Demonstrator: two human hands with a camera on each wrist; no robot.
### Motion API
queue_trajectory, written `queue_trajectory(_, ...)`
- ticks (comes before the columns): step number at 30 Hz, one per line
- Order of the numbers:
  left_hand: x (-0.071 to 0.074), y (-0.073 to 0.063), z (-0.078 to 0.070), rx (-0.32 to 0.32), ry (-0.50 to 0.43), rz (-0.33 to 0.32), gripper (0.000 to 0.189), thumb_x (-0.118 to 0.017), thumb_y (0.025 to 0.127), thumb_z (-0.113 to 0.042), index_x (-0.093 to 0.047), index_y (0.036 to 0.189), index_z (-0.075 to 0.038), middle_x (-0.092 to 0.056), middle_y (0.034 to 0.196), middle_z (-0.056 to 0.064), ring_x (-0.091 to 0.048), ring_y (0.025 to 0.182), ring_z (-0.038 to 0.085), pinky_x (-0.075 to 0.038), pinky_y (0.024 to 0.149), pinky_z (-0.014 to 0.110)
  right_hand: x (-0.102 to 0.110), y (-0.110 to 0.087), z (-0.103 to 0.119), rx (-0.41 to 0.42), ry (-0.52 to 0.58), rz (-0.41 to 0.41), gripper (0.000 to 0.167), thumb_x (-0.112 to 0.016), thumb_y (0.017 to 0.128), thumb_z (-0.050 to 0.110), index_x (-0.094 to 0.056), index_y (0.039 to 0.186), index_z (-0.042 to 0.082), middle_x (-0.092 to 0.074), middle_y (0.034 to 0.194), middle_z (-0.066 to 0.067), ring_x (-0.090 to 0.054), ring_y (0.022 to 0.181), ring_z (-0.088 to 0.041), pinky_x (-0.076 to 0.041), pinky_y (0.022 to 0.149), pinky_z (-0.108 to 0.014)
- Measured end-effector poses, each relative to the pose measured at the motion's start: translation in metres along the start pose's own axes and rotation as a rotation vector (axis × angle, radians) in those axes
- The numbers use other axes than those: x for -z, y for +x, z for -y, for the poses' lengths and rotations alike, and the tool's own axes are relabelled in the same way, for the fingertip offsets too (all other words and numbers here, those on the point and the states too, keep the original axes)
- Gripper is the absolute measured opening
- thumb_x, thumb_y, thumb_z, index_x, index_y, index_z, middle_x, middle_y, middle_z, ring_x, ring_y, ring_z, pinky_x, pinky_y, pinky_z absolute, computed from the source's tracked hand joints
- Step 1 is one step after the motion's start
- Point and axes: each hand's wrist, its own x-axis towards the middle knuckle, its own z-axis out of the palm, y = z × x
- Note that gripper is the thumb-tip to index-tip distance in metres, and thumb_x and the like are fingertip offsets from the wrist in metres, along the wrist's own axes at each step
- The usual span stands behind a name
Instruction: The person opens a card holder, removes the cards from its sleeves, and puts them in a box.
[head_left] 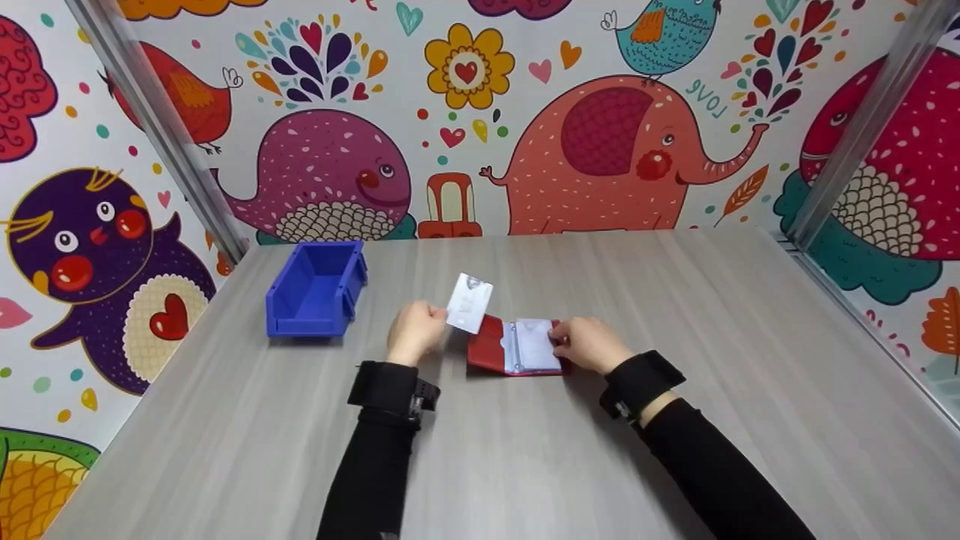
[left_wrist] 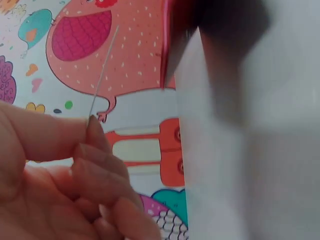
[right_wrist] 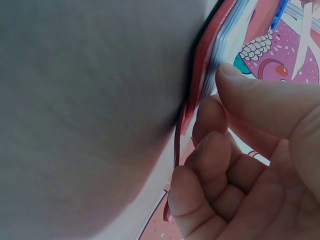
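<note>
A small red card holder [head_left: 487,346] lies open on the table, its clear plastic sleeves [head_left: 536,346] spread over the right side. My left hand [head_left: 417,330] pinches a whitish card [head_left: 470,303] between thumb and fingers, tilted up above the holder's left cover. From the left wrist the card [left_wrist: 104,70] appears edge-on as a thin line. At the holder's right edge, my right hand [head_left: 591,343] grips the sleeves, with the thumb on top. The right wrist view shows the stacked sleeve edges [right_wrist: 220,50] against the red cover [right_wrist: 200,65], beside curled fingers [right_wrist: 210,155].
A blue plastic bin [head_left: 311,300] stands on the table [head_left: 510,465] at the back left. Behind rises a wall [head_left: 450,187] printed with cartoon animals. Metal posts [head_left: 157,127] frame the left and right sides.
</note>
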Motion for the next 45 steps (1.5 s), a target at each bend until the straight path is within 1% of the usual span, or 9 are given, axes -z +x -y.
queue_trajectory(8,0.027,0.007,0.02,0.078,0.008,-0.019,0.033,-0.052,0.095,-0.018,-0.068,0.114,0.005,-0.067,0.118,0.022,-0.064,0.102,0.036,-0.049,0.086,0.048,0.0,0.0,0.0,0.003,0.002,0.002,0.022,-0.074,0.084,0.003,-0.074,0.106,0.001,-0.071,0.095,-0.015,-0.059,0.078,-0.026,-0.05,0.076,-0.043)
queue_trajectory(13,0.042,0.009,0.032,0.102,0.015,-0.056,0.034,-0.052,0.097,-0.018,-0.067,0.115,0.006,-0.065,0.121,0.023,-0.061,0.11,0.039,-0.046,0.092,0.049,0.0,0.0,0.0,0.006,0.002,0.004,0.021,-0.074,0.084,0.003,-0.074,0.105,0.001,-0.069,0.089,-0.013,-0.057,0.074,-0.025,-0.049,0.074,-0.042)
queue_trajectory(20,0.06,0.011,0.045,0.129,0.023,-0.135,0.033,-0.051,0.098,-0.019,-0.068,0.113,0.005,-0.063,0.122,0.024,-0.058,0.113,0.042,-0.044,0.095,0.05,0.0,0.0,0.0,0.008,0.012,0.006,0.024,-0.073,0.084,0.002,-0.074,0.108,-0.001,-0.071,0.098,-0.016,-0.061,0.081,-0.026,-0.051,0.079,-0.044)
queue_trajectory(23,0.067,0.01,0.051,0.149,0.019,-0.187,0.032,-0.05,0.098,-0.018,-0.069,0.11,0.005,-0.063,0.12,0.025,-0.059,0.11,0.044,-0.044,0.092,0.052,0.0,0.0,0.0,0.008,0.009,0.006,0.025,-0.073,0.084,0.002,-0.073,0.109,-0.001,-0.071,0.101,-0.017,-0.062,0.083,-0.026,-0.051,0.08,-0.044)
queue_trajectory(28,0.074,0.01,0.061,0.166,0.005,-0.327,0.03,-0.05,0.096,-0.015,-0.07,0.106,0.005,-0.065,0.114,0.027,-0.06,0.105,0.046,-0.045,0.088,0.053,0.0,0.0,0.001,-0.006,-0.004,0.003,0.024,-0.074,0.084,0.005,-0.074,0.108,0.0,-0.07,0.093,-0.013,-0.057,0.076,-0.025,-0.049,0.074,-0.041)
queue_trajectory(32,0.078,0.012,0.069,0.209,-0.019,-0.423,0.028,-0.051,0.096,-0.014,-0.071,0.105,0.005,-0.066,0.112,0.027,-0.061,0.103,0.047,-0.046,0.086,0.056,0.0,0.0,0.001,-0.011,-0.008,-0.002,0.023,-0.075,0.084,0.005,-0.074,0.106,0.002,-0.068,0.088,-0.011,-0.055,0.073,-0.024,-0.048,0.072,-0.04)
queue_trajectory(36,0.079,0.013,0.076,0.265,-0.033,-0.504,0.029,-0.051,0.098,-0.015,-0.07,0.107,0.004,-0.066,0.112,0.028,-0.061,0.102,0.048,-0.046,0.083,0.059,0.001,0.0,0.002,-0.025,-0.011,0.001,0.024,-0.075,0.084,0.006,-0.074,0.108,0.002,-0.069,0.09,-0.011,-0.056,0.074,-0.025,-0.048,0.074,-0.041)
queue_trajectory(41,0.079,0.014,0.084,0.298,-0.067,-0.58,0.028,-0.051,0.099,-0.015,-0.07,0.104,0.005,-0.066,0.111,0.028,-0.061,0.102,0.047,-0.046,0.084,0.059,0.001,0.0,0.002,-0.035,-0.008,0.005,0.026,-0.075,0.084,0.006,-0.074,0.109,0.002,-0.068,0.088,-0.01,-0.056,0.074,-0.024,-0.049,0.073,-0.041)
queue_trajectory(45,0.082,0.015,0.089,0.327,-0.092,-0.607,0.028,-0.051,0.099,-0.015,-0.07,0.105,0.005,-0.065,0.112,0.027,-0.06,0.104,0.046,-0.045,0.086,0.059,0.001,0.0,0.002,-0.03,-0.001,0.004,0.025,-0.075,0.083,0.005,-0.074,0.108,0.002,-0.067,0.085,-0.009,-0.055,0.072,-0.023,-0.048,0.071,-0.04)
